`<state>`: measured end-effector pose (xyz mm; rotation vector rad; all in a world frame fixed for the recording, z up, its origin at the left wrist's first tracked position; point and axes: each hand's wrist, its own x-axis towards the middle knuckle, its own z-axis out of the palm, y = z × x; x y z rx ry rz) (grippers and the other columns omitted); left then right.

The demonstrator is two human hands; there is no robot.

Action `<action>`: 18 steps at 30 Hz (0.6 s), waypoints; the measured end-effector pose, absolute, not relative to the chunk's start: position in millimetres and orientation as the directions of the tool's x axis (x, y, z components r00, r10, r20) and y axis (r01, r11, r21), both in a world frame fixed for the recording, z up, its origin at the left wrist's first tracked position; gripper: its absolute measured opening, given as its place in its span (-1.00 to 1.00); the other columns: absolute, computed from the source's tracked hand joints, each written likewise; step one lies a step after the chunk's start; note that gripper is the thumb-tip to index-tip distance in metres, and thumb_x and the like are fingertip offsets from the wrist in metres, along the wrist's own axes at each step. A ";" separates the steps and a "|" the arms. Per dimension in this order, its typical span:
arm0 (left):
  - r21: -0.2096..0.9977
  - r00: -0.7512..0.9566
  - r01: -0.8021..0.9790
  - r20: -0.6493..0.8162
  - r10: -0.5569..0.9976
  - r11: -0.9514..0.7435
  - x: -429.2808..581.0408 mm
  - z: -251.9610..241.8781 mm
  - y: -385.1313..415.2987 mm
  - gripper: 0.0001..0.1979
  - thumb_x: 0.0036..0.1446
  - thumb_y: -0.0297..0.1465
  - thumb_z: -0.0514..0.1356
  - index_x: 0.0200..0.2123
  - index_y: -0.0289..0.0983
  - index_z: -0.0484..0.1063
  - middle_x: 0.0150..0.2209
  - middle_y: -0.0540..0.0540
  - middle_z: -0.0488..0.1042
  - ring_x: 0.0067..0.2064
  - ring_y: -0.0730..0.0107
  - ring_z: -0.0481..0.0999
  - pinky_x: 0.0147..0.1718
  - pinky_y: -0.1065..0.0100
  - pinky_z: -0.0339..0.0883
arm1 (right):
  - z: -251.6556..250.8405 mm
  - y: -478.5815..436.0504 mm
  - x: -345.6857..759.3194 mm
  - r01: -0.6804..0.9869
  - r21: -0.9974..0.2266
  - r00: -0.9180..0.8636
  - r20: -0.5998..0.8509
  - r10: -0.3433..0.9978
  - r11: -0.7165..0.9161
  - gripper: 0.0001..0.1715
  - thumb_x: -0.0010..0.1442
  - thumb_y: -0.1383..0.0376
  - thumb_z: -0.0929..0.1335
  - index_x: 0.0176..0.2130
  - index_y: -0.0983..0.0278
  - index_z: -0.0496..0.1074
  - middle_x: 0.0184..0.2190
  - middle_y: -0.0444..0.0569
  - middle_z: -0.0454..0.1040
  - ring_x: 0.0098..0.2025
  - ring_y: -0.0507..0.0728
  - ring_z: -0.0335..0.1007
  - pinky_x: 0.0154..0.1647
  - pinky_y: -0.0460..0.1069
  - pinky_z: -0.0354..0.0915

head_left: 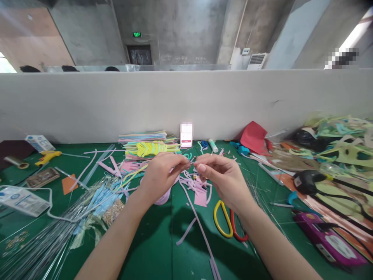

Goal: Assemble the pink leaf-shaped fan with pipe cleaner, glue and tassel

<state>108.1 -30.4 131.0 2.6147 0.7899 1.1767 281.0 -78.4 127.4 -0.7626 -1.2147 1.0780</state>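
My left hand (163, 171) and my right hand (223, 175) meet above the middle of the green table, both with fingers closed in a pinch. Between the fingertips is something small and thin that I cannot make out. Below them lie lilac strips (199, 186) and a pink paper square (200, 199). One long lilac strip (201, 227) runs toward the front edge. Scissors with a yellow and a red handle (223, 219) rest under my right wrist, their blades hidden. A lilac roll (163, 198) is partly covered by my left hand.
A lit phone (186, 136) leans on the grey partition (145, 101). Coloured strips (145, 149) and thin wires (58, 229) lie left, with a yellow glue gun (48, 157). A glue stick (213, 146), red paper (255, 138) and a purple device (329, 239) lie right.
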 end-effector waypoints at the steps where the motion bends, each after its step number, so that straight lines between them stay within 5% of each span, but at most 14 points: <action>1: 0.356 0.541 0.401 0.651 0.532 -0.844 108.5 131.3 -31.3 -0.87 0.23 -0.39 0.16 -0.32 -0.27 0.48 -0.32 -0.06 0.59 -0.26 0.31 0.53 -0.22 0.29 0.30 | 126.8 -78.3 280.6 -0.263 -0.914 -0.018 0.325 0.946 0.309 -0.90 -0.02 0.23 0.52 -0.47 0.17 0.56 -0.46 -0.13 0.51 -0.51 -0.04 0.32 -0.55 -0.10 0.26; 7: 0.480 0.581 0.264 0.613 0.535 -0.837 108.0 135.4 -36.0 -0.86 0.22 -0.38 0.19 -0.27 -0.24 0.56 -0.20 -0.10 0.59 -0.11 0.32 0.55 -0.13 0.31 0.37 | 124.3 -77.7 278.4 -0.320 -0.917 -0.021 0.261 0.965 0.240 -0.87 -0.03 0.19 0.52 -0.49 0.18 0.56 -0.53 -0.14 0.49 -0.56 -0.05 0.29 -0.55 -0.10 0.22; 18: 0.310 0.568 0.249 0.721 0.398 -0.917 96.6 126.9 -16.8 -0.82 0.22 -0.42 0.17 -0.19 -0.18 0.58 -0.16 -0.14 0.61 0.08 0.18 0.47 0.03 0.08 0.32 | 129.3 -83.0 274.3 -0.423 -0.901 -0.152 0.176 0.972 0.097 -0.82 -0.13 0.20 0.56 -0.54 0.21 0.56 -0.52 -0.16 0.44 -0.54 -0.08 0.28 -0.51 -0.11 0.21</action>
